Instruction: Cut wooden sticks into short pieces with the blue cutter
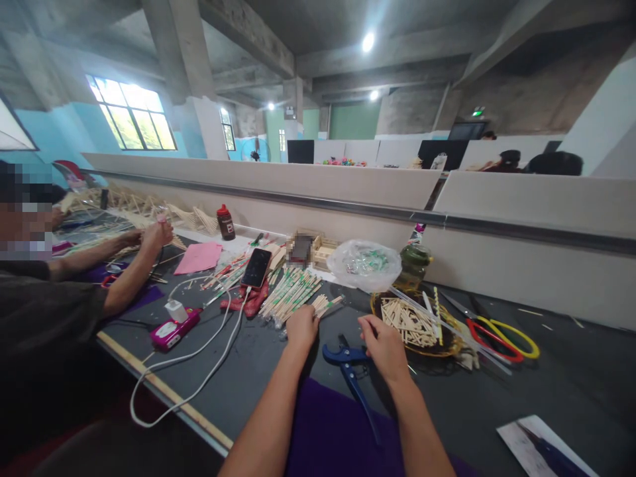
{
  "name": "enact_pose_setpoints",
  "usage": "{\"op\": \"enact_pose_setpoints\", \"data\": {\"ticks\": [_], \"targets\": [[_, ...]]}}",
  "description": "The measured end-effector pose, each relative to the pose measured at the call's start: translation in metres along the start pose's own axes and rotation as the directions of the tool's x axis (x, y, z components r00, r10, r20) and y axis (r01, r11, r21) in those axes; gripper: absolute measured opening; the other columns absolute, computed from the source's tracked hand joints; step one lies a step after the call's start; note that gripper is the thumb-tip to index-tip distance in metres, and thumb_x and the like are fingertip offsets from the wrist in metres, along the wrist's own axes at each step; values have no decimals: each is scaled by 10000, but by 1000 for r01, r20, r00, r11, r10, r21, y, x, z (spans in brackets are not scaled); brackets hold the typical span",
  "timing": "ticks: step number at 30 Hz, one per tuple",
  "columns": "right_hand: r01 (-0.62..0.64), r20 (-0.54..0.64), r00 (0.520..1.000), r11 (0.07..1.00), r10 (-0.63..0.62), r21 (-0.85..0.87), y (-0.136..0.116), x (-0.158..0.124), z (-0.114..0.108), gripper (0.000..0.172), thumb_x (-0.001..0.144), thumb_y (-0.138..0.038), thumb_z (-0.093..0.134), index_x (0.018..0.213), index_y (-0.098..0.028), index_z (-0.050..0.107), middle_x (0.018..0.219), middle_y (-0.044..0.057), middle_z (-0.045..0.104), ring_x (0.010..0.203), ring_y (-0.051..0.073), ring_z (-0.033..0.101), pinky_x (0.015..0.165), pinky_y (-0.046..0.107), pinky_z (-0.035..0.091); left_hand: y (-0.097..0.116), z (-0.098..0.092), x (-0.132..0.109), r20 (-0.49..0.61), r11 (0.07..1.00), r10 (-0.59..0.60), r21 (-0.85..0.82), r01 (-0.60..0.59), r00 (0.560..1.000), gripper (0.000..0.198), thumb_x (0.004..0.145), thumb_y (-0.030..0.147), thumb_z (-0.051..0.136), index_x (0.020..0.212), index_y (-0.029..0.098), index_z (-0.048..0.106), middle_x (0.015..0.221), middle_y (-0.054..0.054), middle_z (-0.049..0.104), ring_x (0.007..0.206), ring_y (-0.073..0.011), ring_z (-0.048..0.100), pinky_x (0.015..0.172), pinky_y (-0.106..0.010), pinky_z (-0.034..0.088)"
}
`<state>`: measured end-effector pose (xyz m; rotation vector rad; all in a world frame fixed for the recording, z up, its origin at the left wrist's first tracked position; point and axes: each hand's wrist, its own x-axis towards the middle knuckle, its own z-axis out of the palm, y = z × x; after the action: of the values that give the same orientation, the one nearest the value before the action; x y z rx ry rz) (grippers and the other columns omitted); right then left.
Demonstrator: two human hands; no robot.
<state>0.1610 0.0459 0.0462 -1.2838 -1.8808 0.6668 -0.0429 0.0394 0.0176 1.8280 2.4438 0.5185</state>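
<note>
My left hand point(302, 326) is at the front of a pile of wrapped wooden sticks point(291, 291), with its fingers closed round something I cannot make out. Over the dark table my right hand point(380, 341) hovers, fingers curled together; whatever they hold, if anything, is too small to name. Between my hands lies a blue-handled cutter point(354, 374), its upper end close to my right hand. Just right of that hand sits a wicker basket point(432, 351) of short wooden sticks point(405, 321). A purple cloth point(328, 430) lies between my forearms.
A phone point(257, 268) with a white cable, a pink power strip point(175, 329) and a red bottle point(225, 222) are to the left. Scissors point(501, 341), a jar point(415, 264) and a plastic bag point(365, 265) stand or lie right of centre. Another person's hands point(154, 237) work at far left.
</note>
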Motion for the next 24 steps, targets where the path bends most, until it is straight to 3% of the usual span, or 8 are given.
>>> {"op": "enact_pose_setpoints", "data": {"ticks": [4, 7, 9, 11, 13, 15, 20, 24], "targets": [[-22, 14, 1000, 999, 22, 44, 1, 0, 2, 378, 894, -501, 400, 848, -226, 655, 601, -2, 640, 398, 134, 559, 472, 242, 430, -4, -6, 1, -59, 993, -58, -105, 52, 997, 104, 813, 279, 571, 794, 186, 613, 857, -80, 657, 819, -227, 594, 655, -286, 334], [-69, 21, 998, 987, 67, 144, 1, 2, 3, 369, 882, -507, 424, 881, -219, 655, 639, 8, 656, 420, 145, 580, 484, 256, 457, 3, -11, 2, -174, 904, -43, -426, -36, 984, 218, 850, 372, 525, 783, 185, 613, 754, -46, 622, 747, -201, 562, 649, -276, 339], [-59, 5, 998, 977, 60, 203, 0, 4, 4, 349, 872, -492, 453, 922, -214, 658, 714, 26, 681, 520, 164, 629, 548, 270, 492, 12, -13, 1, -206, 683, -21, -718, -136, 978, 290, 880, 423, 470, 822, 183, 622, 715, -24, 599, 703, -175, 541, 649, -263, 355], [5, -35, 999, 974, 3, 224, -2, 5, 6, 319, 865, -459, 484, 952, -211, 664, 841, 52, 698, 694, 187, 665, 643, 285, 514, 21, -14, 0, -175, 359, 11, -918, -167, 985, 300, 874, 438, 486, 890, 177, 633, 742, -21, 607, 708, -159, 544, 677, -254, 386], [80, -65, 996, 974, -67, 213, -5, 6, 10, 291, 865, -419, 499, 981, -211, 666, 965, 70, 687, 852, 203, 651, 703, 294, 517, 30, -13, -1, -108, 94, 58, -989, -113, 992, 279, 838, 415, 566, 956, 172, 639, 813, -35, 634, 761, -159, 568, 743, -263, 418], [138, -77, 989, 973, -125, 185, -7, 6, 13, 285, 871, -381, 502, 1049, -219, 656, 1050, 79, 665, 951, 211, 621, 748, 309, 518, 36, -10, -3, -60, -43, 115, -998, -55, 992, 272, 806, 378, 627, 982, 171, 644, 876, -54, 654, 815, -168, 590, 805, -285, 434], [256, -132, 963, 953, -236, 160, -13, 9, 21, 363, 859, -329, 549, 1210, -243, 590, 1220, 84, 598, 1145, 225, 531, 1011, 415, 399, 40, -5, -4, -21, -48, 198, -999, -12, 980, 273, 776, 373, 669, 963, 174, 671, 883, -64, 671, 829, -179, 608, 793, -283, 453], [235, -146, 969, 931, -201, 278, -25, 20, 28, 342, 883, -329, 523, 1205, -239, 593, 1215, 81, 594, 1134, 210, 539, 993, 387, 419, 41, -5, -3, -69, 44, 166, -996, -77, 984, 297, 761, 414, 674, 916, 162, 703, 796, -42, 668, 719, -160, 580, 693, -253, 445]]}}
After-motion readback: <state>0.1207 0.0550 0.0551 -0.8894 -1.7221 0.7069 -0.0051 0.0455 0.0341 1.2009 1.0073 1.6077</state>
